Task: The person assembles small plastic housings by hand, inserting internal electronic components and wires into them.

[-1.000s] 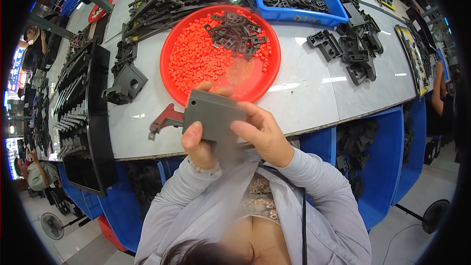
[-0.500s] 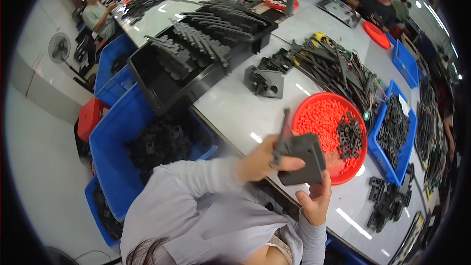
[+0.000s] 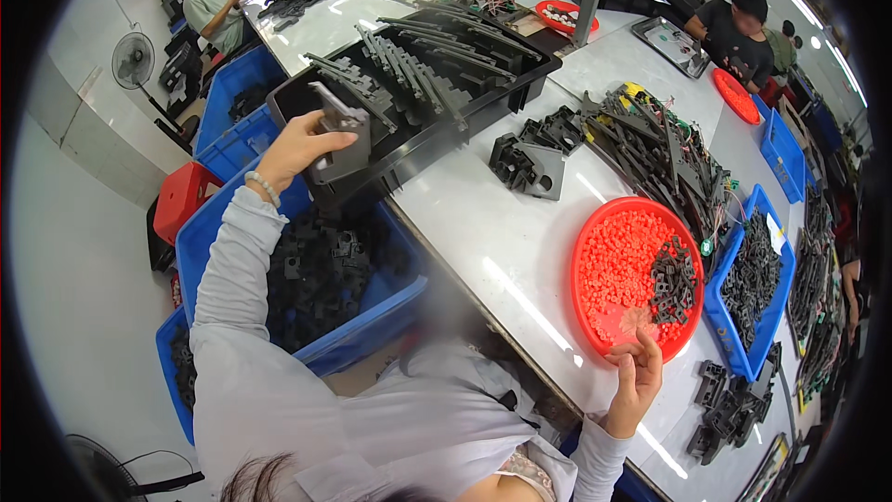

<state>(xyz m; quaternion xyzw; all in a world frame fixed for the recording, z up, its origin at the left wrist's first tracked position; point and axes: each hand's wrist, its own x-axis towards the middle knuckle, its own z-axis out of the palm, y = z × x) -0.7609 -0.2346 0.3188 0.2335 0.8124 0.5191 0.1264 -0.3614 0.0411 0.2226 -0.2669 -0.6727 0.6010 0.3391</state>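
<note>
Stretched out to the left, my left hand (image 3: 302, 151) is closed around a dark grey plastic housing (image 3: 346, 151), which is tilted. The housing is over the near left corner of a large black bin (image 3: 409, 160), and the hand hides part of it. Long dark plastic strips (image 3: 409, 74) lie across that bin. My right hand (image 3: 637, 379) is raised at the near rim of a round red tray (image 3: 587, 311), its fingers apart and slightly bent with nothing visible in them. Small red pieces (image 3: 618, 260) and small black pieces (image 3: 673, 285) lie in the tray.
Below my left arm stands a blue bin (image 3: 372, 321) of black parts. Black brackets (image 3: 530, 165) lie on the white table (image 3: 465, 223), near a heap of dark strips and wires (image 3: 660, 144). A blue crate (image 3: 714, 311) stands right of the tray. Two people sit farther off.
My left hand has swung far left with the housing, from beside the red tray to the black bin. My right hand has let go of the housing and stays near the tray.
</note>
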